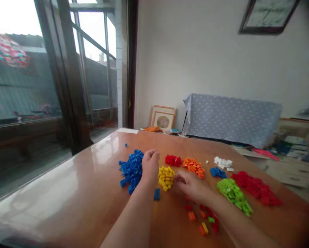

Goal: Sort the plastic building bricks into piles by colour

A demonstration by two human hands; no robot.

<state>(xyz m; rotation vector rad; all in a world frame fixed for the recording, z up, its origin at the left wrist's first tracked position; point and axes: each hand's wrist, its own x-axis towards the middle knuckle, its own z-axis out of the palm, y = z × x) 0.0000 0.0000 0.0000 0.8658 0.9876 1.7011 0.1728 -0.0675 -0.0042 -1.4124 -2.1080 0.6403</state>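
Note:
My left hand (150,165) hovers between the large blue brick pile (132,168) and the yellow brick pile (166,178), its fingers curled together; whatever they may hold is hidden. Just right of the yellow pile is my right hand (189,184), fingers bent inward and blurred at the tips. Two slim blue pieces (156,194) lie side by side below the yellow pile. Mixed loose bricks, red, orange (192,216), green (211,219) and yellow (205,227), are scattered beneath my right forearm.
Beyond my hands are a small red pile (173,160) and an orange pile (194,167). White pieces (223,162), a small blue pile (217,172), a green pile (234,195) and a long red pile (256,187) spread across the table's right side.

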